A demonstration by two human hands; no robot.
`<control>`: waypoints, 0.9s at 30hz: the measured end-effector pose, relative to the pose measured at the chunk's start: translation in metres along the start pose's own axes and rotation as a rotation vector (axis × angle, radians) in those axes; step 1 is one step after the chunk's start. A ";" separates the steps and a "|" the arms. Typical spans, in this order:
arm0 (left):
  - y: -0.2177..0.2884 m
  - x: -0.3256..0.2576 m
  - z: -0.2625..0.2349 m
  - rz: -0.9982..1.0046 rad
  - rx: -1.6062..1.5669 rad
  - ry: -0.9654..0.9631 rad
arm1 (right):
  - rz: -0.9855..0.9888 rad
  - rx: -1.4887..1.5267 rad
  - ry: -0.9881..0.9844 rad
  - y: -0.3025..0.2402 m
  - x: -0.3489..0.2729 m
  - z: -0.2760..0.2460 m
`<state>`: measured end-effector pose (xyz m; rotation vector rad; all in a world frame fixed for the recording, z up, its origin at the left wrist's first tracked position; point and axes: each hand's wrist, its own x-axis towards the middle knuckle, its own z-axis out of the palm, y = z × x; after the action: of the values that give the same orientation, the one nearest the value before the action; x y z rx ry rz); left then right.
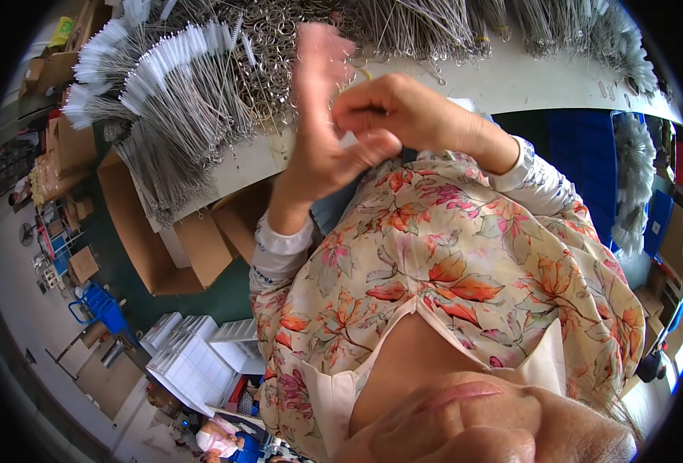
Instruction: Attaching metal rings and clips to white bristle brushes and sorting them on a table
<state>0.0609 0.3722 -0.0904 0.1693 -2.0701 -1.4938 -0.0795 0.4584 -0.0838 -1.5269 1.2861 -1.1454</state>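
My left hand (318, 131) is raised over the table edge, its blurred fingers stretched out and its thumb apart, pointing toward my right hand. Close beside it, my right hand (403, 108) has its fingers curled together; whatever they hold, if anything, is hidden. Beyond the left fingertips lies a heap of metal split rings (272, 31). To the left, bundles of wire-stemmed brushes (183, 77) with white bristles are piled up. Further bunches of wire stems with small looped ends (426, 31) lie behind my right hand.
The pale worktable (527, 77) curves across the top. More white-bristled brushes (639, 65) sit at its right end. Open cardboard boxes (168, 247) stand below its left side, near white plastic crates (195, 359). Blue cloth or sheeting (584, 162) hangs at the right.
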 end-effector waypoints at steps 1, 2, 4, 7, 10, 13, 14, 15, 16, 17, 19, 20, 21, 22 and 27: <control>0.009 -0.006 0.012 -0.181 -0.293 -0.034 | 0.091 -0.096 -0.077 -0.003 -0.006 -0.001; 0.002 -0.008 0.010 -0.133 -0.260 -0.041 | 0.044 -0.039 -0.040 0.005 -0.011 -0.002; -0.013 -0.019 -0.003 -0.092 -0.234 -0.054 | 0.005 0.022 0.003 0.012 -0.018 -0.006; -0.014 -0.030 -0.008 0.184 0.325 -0.070 | 0.222 0.172 -0.163 0.007 -0.027 -0.013; -0.010 -0.023 0.008 0.304 0.242 -0.031 | 0.577 0.617 -0.357 0.014 -0.038 -0.015; -0.018 -0.011 0.015 0.221 0.442 -0.203 | 0.527 0.170 -0.223 0.021 -0.053 -0.034; -0.030 -0.007 0.013 0.171 0.543 -0.148 | 0.337 -0.307 -0.126 0.034 -0.062 -0.043; -0.048 -0.003 0.010 0.123 0.640 -0.092 | 0.133 -0.779 -0.021 0.045 -0.071 -0.050; -0.064 0.005 0.007 0.086 0.745 -0.006 | 0.214 -1.065 0.029 0.047 -0.077 -0.055; -0.073 0.014 0.007 0.088 0.747 -0.007 | 0.213 -1.064 0.032 0.053 -0.079 -0.052; -0.084 0.033 0.009 0.078 1.031 -0.026 | 0.146 -1.355 0.044 0.067 -0.083 -0.044; -0.090 0.038 0.010 0.084 1.031 -0.025 | 0.227 -1.193 0.066 0.071 -0.081 -0.044; -0.096 0.039 0.012 0.083 1.146 -0.055 | 0.226 -1.194 0.070 0.070 -0.081 -0.044; -0.100 0.039 0.012 0.081 1.263 -0.084 | 0.244 -0.963 0.128 0.067 -0.081 -0.043; -0.063 0.024 0.009 0.116 1.082 -0.069 | 0.230 -0.028 0.461 0.058 -0.072 -0.045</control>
<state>0.0223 0.3467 -0.1402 0.3906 -2.6663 -0.1823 -0.1416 0.5194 -0.1372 -1.1292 1.7377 -1.3761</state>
